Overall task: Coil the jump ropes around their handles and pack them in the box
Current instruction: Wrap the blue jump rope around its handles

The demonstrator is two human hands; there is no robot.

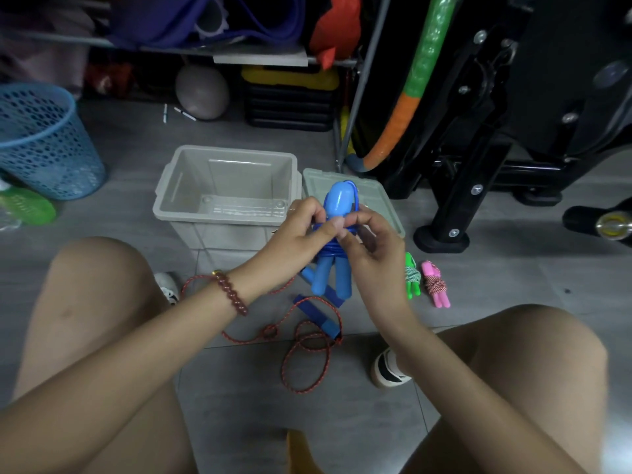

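I hold a blue jump rope [333, 268] upright in front of me, its two handles side by side with blue cord wound round their middle. My left hand [301, 230] grips the handles over the coil. My right hand [371, 241] pinches the cord at the coil. The grey box [225, 196] stands open just beyond, with nothing visible in it. A green jump rope [412, 275] and a pink jump rope [435, 284] lie coiled on the floor to the right. A red braided rope [304, 347] with dark blue handles [319, 314] lies loose under my hands.
The box's lid [369, 196] lies flat to the box's right. A blue mesh basket [44, 142] stands at the far left with a green bottle [27, 205] by it. A black exercise machine [496, 131] fills the right. My knees and shoes frame the floor space.
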